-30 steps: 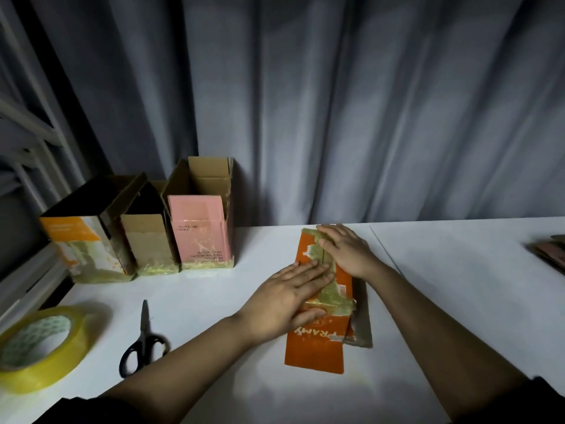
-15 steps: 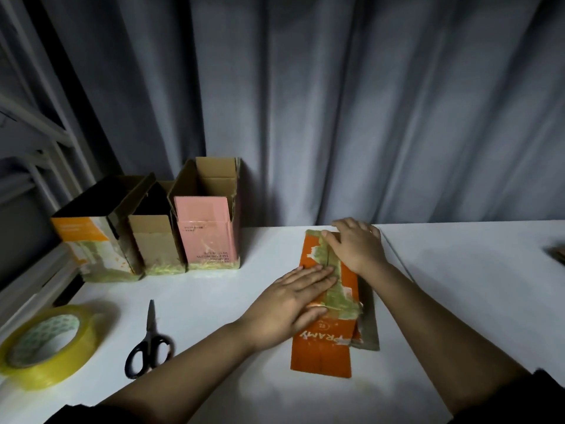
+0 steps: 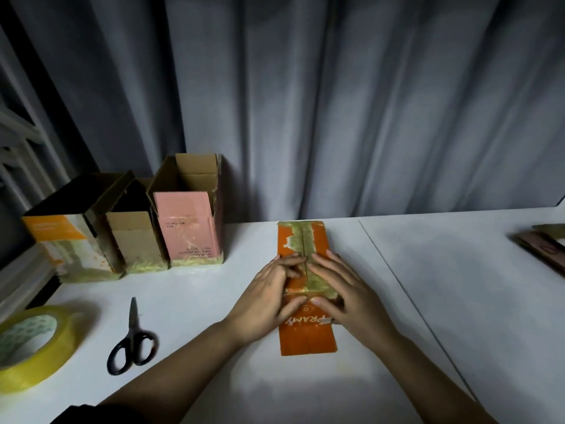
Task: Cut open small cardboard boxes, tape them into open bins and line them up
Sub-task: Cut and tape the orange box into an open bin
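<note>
1. We press our left hand point(image 3: 269, 296) and right hand point(image 3: 345, 289) flat, fingers straight, on the flattened orange box point(image 3: 305, 338), one on each side of its taped seam.
2. The box lies on the white table point(image 3: 428, 301), mid-front.
3. Three open bins point(image 3: 189, 228) stand in a row at back left.
4. Scissors point(image 3: 132, 344) and a yellow tape roll point(image 3: 33, 347) lie front left.

orange box point(image 3: 306, 341) — upside-down white "PRAMY", first letter perhaps hidden | pink bin point(image 3: 189, 231) — print too small
</note>
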